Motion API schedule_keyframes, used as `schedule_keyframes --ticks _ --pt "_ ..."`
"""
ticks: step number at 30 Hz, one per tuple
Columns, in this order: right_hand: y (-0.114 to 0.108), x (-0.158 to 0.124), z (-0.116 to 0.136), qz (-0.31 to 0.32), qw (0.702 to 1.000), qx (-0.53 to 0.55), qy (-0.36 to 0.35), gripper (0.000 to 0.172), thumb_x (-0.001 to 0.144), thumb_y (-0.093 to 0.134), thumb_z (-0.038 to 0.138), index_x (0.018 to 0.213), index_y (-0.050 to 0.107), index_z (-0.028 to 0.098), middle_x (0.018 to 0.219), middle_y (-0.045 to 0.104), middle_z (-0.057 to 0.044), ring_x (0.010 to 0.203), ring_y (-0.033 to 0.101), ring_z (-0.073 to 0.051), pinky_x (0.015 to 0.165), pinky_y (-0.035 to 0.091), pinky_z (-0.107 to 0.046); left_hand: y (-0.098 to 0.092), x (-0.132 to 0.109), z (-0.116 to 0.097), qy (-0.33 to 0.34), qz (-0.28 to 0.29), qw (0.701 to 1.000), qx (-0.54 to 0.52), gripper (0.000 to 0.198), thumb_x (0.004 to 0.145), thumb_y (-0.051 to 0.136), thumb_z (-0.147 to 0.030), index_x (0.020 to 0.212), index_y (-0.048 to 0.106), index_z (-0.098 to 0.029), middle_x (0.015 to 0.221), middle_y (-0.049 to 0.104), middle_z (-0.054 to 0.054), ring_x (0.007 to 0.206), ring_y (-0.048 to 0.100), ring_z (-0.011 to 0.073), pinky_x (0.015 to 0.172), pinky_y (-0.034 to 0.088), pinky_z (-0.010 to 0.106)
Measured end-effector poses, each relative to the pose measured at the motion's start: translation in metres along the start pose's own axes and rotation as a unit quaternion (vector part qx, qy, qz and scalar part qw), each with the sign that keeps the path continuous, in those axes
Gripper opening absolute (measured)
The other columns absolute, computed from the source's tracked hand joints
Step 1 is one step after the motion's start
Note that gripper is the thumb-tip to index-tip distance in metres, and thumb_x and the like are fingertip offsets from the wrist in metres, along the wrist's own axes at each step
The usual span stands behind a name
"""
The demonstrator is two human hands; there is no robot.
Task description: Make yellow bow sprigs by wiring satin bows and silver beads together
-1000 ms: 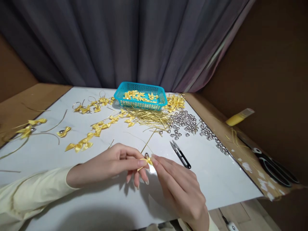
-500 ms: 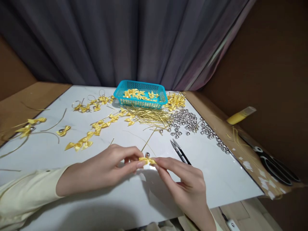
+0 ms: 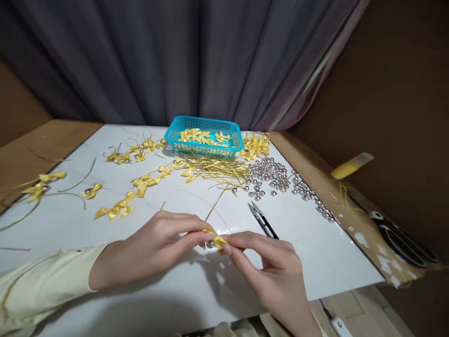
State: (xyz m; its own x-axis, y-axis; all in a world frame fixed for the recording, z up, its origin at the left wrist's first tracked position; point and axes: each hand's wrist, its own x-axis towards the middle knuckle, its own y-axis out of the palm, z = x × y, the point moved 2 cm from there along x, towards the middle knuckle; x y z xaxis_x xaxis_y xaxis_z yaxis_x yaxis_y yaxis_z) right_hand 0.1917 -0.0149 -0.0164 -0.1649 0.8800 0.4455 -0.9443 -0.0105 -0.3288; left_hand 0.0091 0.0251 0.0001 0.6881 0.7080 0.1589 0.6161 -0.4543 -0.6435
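A yellow ribbon bow (image 3: 219, 241) is pinched between my two hands above the white tabletop. My left hand (image 3: 171, 238) has thumb and forefinger closed on the bow's left side. On its right side, the thumb and forefinger of my right hand (image 3: 268, 262) grip the other loop. A small silver bead (image 3: 210, 244) shows at the bow's near side, beside my left fingertips. Beyond the hands lies a gold cord (image 3: 215, 206). Black thread snips (image 3: 262, 220) rest just past my right hand.
Behind stands a turquoise basket (image 3: 203, 149) with yellow bows inside. In front of it lie gold cords (image 3: 220, 169) and a heap of silver beads (image 3: 270, 173). A row of bows (image 3: 142, 185) runs to the left. Large scissors (image 3: 400, 241) and a yellow-filled tube (image 3: 351, 167) lie at right.
The bow has turned in my fingers. The silver bead was at its far side, above it, and now shows at the near side. Both hands keep hold.
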Motion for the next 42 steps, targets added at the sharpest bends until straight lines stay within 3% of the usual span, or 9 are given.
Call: schedule_keyframes --ticks 3,7,13,22,28,36,42 --pt "0.0 0.001 -0.001 0.02 1.0 -0.011 0.018 0.013 0.081 0.061 0.007 0.088 0.067 0.016 0.083 0.07 -0.003 0.075 0.066 -0.011 0.063 0.052 -0.018 0.001 0.001 0.0 -0.023 -0.008 1.0 0.002 0.021 0.094 0.046 -0.022 0.085 0.064 -0.018 0.075 0.066 -0.003 0.069 0.061 0.0084 0.065 0.042 0.014" --pt "0.0 0.0 0.003 0.039 0.998 -0.057 0.006 0.016 0.083 0.057 0.007 0.095 0.062 0.015 0.095 0.06 -0.005 0.091 0.058 -0.014 0.075 0.049 -0.023 0.004 0.0 0.001 0.007 -0.023 0.999 0.042 0.02 0.093 0.046 -0.018 0.078 0.06 -0.016 0.069 0.061 -0.003 0.062 0.056 0.0075 0.062 0.039 0.015" --pt "0.01 -0.001 0.009 0.045 0.994 -0.088 -0.052 0.022 0.085 0.048 -0.001 0.096 0.059 0.015 0.09 0.059 -0.006 0.089 0.052 -0.016 0.077 0.046 -0.03 0.008 -0.004 0.001 0.055 -0.039 0.994 0.08 0.023 0.093 0.045 -0.017 0.073 0.056 -0.015 0.063 0.055 -0.003 0.058 0.051 0.0077 0.058 0.036 0.017" --pt "0.018 -0.003 0.006 0.073 0.977 -0.18 -0.09 0.032 0.079 0.043 -0.005 0.1 0.063 0.008 0.1 0.066 -0.013 0.089 0.051 -0.023 0.077 0.049 -0.038 0.012 -0.003 0.004 0.055 -0.055 0.991 0.104 0.027 0.093 0.042 -0.016 0.067 0.052 -0.015 0.059 0.051 -0.004 0.054 0.047 0.007 0.055 0.034 0.017" --pt "0.025 0.001 0.003 0.071 0.957 -0.256 -0.115 0.022 0.084 0.045 0.001 0.092 0.065 0.007 0.091 0.069 -0.013 0.083 0.055 -0.023 0.073 0.051 -0.038 0.015 -0.003 0.01 -0.014 -0.042 0.996 0.076 0.031 0.091 0.041 -0.02 0.062 0.049 -0.016 0.054 0.046 -0.005 0.049 0.042 0.0066 0.049 0.032 0.018" --pt "0.036 0.003 -0.005 -0.011 0.945 -0.292 -0.15 0.011 0.085 0.05 0.005 0.085 0.061 0.008 0.077 0.067 -0.013 0.075 0.058 -0.022 0.065 0.052 -0.037 0.013 0.008 0.018 -0.212 0.013 0.971 -0.106 0.035 0.086 0.045 -0.032 0.057 0.054 -0.016 0.052 0.056 -0.003 0.05 0.052 0.009 0.051 0.039 0.018" --pt "0.035 0.006 -0.003 -0.011 0.954 -0.257 -0.155 0.01 0.085 0.05 0.004 0.087 0.059 0.01 0.079 0.066 -0.011 0.076 0.058 -0.02 0.067 0.052 -0.034 0.013 0.01 0.018 -0.243 0.011 0.949 -0.201 0.034 0.085 0.048 -0.036 0.057 0.054 -0.016 0.05 0.056 -0.004 0.047 0.051 0.0081 0.048 0.041 0.017"
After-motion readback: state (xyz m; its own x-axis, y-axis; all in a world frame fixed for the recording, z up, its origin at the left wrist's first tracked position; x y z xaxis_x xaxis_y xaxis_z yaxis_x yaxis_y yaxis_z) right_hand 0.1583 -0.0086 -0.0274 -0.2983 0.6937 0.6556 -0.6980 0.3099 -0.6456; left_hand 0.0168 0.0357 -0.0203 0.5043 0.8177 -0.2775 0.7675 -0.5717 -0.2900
